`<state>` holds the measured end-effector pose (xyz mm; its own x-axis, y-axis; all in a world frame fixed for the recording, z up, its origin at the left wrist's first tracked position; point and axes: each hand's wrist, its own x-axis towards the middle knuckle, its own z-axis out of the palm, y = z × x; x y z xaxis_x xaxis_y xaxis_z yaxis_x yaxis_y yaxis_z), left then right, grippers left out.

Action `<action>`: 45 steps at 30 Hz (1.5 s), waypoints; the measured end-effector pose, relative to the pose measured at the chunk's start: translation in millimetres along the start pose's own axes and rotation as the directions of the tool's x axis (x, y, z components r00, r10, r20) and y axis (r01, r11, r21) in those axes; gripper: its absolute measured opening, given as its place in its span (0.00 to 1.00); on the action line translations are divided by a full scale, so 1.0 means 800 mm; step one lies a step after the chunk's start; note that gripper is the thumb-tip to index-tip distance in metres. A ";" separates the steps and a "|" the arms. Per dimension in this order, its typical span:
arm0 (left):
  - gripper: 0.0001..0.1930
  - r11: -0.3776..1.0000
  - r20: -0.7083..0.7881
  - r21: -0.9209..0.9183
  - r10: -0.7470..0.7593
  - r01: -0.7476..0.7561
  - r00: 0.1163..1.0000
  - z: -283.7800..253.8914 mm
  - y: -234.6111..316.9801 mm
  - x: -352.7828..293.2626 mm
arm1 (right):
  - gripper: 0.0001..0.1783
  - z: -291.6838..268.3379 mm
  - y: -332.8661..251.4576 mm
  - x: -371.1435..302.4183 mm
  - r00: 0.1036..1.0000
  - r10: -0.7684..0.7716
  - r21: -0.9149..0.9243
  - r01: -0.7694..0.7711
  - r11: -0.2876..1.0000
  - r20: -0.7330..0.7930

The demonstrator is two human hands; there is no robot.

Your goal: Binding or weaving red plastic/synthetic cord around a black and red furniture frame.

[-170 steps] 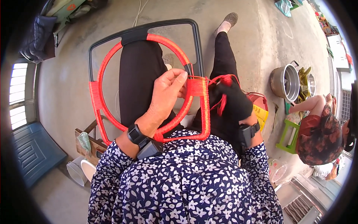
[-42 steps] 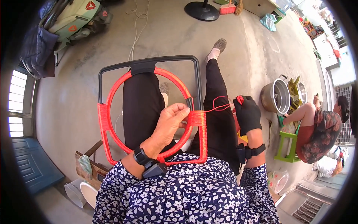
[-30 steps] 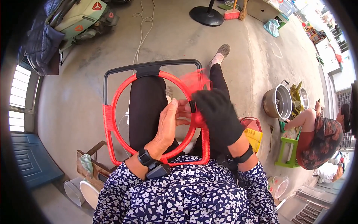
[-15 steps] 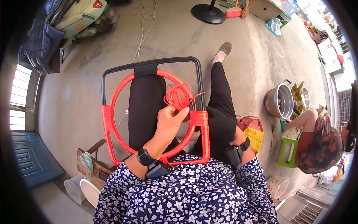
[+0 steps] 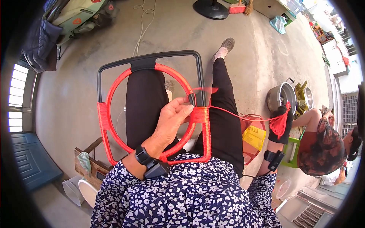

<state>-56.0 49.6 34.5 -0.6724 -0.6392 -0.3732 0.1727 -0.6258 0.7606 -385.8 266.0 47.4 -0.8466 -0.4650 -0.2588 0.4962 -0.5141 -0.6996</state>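
Note:
Across my lap lies a black rectangular frame (image 5: 100,87) with a round ring (image 5: 111,98) inside it, both largely wrapped in red cord. My left hand (image 5: 170,116) is closed on the ring's right side, thumb and fingers pinching beside the wrapped joint. From that joint a strand of red cord (image 5: 237,116) runs taut to the right. At its end my right hand (image 5: 280,131), in a black glove, grips a bundle of red cord (image 5: 279,125) out past my right knee. The glove and the cord hide most of its fingers. A short red blur shows above the joint.
Beside my right leg sits a red bag (image 5: 249,152) with a yellow label. A metal pot (image 5: 276,97) stands farther right, near another person (image 5: 323,148) seated by a green stool (image 5: 292,152). To the left is a wooden stool (image 5: 89,167) with a cup on it.
My right hand has swung from the frame far out to the right, carrying the red cord bundle and drawing a strand straight. My left hand stays at the ring. The view has shifted slightly.

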 end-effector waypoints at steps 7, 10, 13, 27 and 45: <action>0.10 1.000 -0.003 0.022 -0.014 0.014 1.000 -0.006 -0.002 0.002 | 0.07 0.020 0.072 -0.017 0.976 0.220 -0.198 -0.215 0.957 0.003; 0.09 1.000 -0.006 0.019 -0.018 0.018 1.000 -0.006 -0.003 0.002 | 0.07 0.052 0.143 -0.045 0.885 0.459 -0.421 -0.387 0.821 0.083; 0.09 1.000 0.001 0.007 -0.006 0.006 1.000 -0.006 -0.003 0.003 | 0.14 0.058 0.184 -0.059 0.699 0.448 -0.782 0.258 0.568 0.557; 0.04 0.999 -0.045 0.008 -0.033 0.034 0.998 -0.003 -0.002 0.006 | 0.08 0.073 0.096 -0.032 0.981 0.191 -0.802 -0.101 0.589 0.017; 0.06 0.994 0.019 0.104 -0.049 0.046 0.999 -0.005 0.002 0.004 | 0.14 0.130 0.130 -0.117 0.781 0.374 -0.849 0.360 0.387 0.501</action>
<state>-55.0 44.7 31.9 -0.6933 -0.5996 -0.3998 0.0658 -0.6052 0.7934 -235.0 181.5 68.0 -0.3791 -0.9163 -0.1294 -0.2757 0.2453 -0.9294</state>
